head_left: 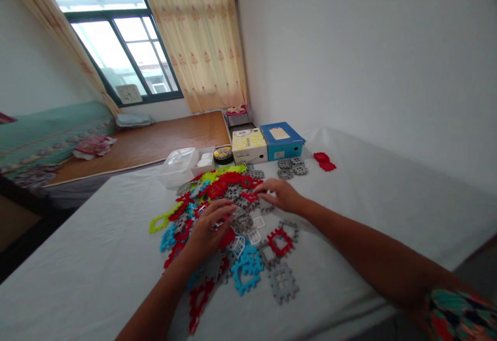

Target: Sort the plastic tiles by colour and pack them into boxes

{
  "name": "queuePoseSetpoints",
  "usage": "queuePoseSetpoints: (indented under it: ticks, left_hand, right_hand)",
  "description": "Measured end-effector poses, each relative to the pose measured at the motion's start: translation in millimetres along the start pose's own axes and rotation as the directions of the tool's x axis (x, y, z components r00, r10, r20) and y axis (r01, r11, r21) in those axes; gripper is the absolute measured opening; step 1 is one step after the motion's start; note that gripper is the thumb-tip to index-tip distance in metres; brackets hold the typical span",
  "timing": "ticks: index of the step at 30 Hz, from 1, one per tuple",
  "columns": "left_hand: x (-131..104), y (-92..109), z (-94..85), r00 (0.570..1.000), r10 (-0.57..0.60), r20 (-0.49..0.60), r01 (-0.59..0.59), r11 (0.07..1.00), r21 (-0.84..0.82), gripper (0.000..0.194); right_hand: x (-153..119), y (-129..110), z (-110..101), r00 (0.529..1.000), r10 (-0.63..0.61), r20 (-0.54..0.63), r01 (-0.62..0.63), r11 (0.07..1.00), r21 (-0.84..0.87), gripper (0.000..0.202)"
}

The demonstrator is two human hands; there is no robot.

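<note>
A heap of interlocking plastic building pieces with toothed edges, in red, grey, blue and yellow-green, lies on the white-covered table. My right hand (pixel 282 194) has its thumb and fingers closed at the edge of a red building piece (pixel 249 196) on the right side of the heap. Over the middle of the pile, my left hand (pixel 209 227) hovers with fingers apart and slightly curved, holding nothing visible. Small white window-frame pieces (pixel 254 237) lie between the hands. Closer to me are a blue piece (pixel 247 271), a grey square piece (pixel 283 282) and a red square frame (pixel 280 242).
At the table's far side stand a clear plastic box (pixel 178 167), a round black-and-yellow tin (pixel 223 154), a yellow-white box (pixel 249 146) and a blue box (pixel 282 141). Grey pieces (pixel 292 167) and red pieces (pixel 324 161) lie apart near the wall.
</note>
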State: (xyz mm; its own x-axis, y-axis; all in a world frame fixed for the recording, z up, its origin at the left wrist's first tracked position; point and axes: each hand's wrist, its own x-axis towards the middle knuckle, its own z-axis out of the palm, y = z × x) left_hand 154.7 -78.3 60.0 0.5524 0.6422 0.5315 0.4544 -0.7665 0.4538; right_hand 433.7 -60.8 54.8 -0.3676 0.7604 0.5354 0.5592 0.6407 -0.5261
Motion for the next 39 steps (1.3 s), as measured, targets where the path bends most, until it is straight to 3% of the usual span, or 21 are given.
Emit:
queuePoseSetpoints:
  ticks: [2, 3, 6, 8, 11, 14, 20, 29, 31, 34, 36, 39]
  left_hand:
    - [0, -4, -1.2, 1.000, 0.006, 0.000, -0.006, 1.000, 0.009, 0.022]
    - [0, -6, -1.6, 1.000, 0.012, 0.007, -0.012, 1.000, 0.006, 0.022]
    - [0, -10, -1.6, 0.999, 0.031, 0.025, -0.031, 1.000, 0.000, 0.021]
    - [-1, -12, -0.7, 0.999, 0.033, 0.034, -0.033, 0.999, 0.006, 0.020]
    - [-2, -15, -0.4, 0.998, 0.013, 0.053, -0.014, 1.000, 0.016, 0.020]
    - [-3, -22, -3.5, 0.999, -0.037, 0.031, 0.036, 0.998, 0.044, 0.020]
    - [-1, -35, -18.1, 0.981, -0.155, -0.117, 0.167, 0.981, 0.101, 0.022]
    - [-3, -48, -30.1, 0.918, -0.299, -0.263, 0.339, 0.933, 0.123, 0.024]
    - [-4, -51, -30.0, 0.917, -0.307, -0.254, 0.351, 0.925, 0.148, 0.024]
    - [-4, -48, -25.3, 0.950, -0.268, -0.160, 0.303, 0.918, 0.257, 0.027]
    - [-4, -42, -19.5, 0.963, -0.265, -0.057, 0.267, 0.894, 0.360, 0.036]
    - [-5, -33, -11.8, 0.942, -0.334, 0.039, 0.271, 0.823, 0.498, 0.057]
  right_hand:
    - [0, 38, -31, 0.962, 0.205, -0.181, -0.210, 0.978, -0.004, 0.019]
    - [-4, 60, -49, 0.909, 0.303, -0.284, -0.317, 0.948, -0.003, 0.021]
    - [-31, 129, -105, 0.679, 0.532, -0.506, -0.622, 0.783, -0.010, 0.027]
    - [-56, 165, -133, 0.562, 0.574, -0.596, -0.763, 0.638, -0.106, 0.025]
    - [-85, 192, -153, 0.506, 0.615, -0.605, -0.847, 0.486, -0.215, 0.024]
    - [-95, 197, -153, 0.503, 0.637, -0.585, -0.863, 0.412, -0.294, 0.025]
    - [-98, 193, -143, 0.538, 0.623, -0.568, -0.840, 0.337, -0.426, 0.032]
    - [-100, 200, -138, 0.562, 0.652, -0.509, -0.824, 0.384, -0.417, 0.025]
    - [-98, 196, -137, 0.556, 0.643, -0.526, -0.828, 0.379, -0.412, 0.024]
    - [-91, 184, -134, 0.575, 0.562, -0.595, -0.818, 0.404, -0.409, 0.026]
    - [-83, 174, -130, 0.624, 0.494, -0.605, -0.779, 0.454, -0.433, 0.027]
    - [-66, 159, -119, 0.730, 0.422, -0.537, -0.678, 0.543, -0.496, 0.027]
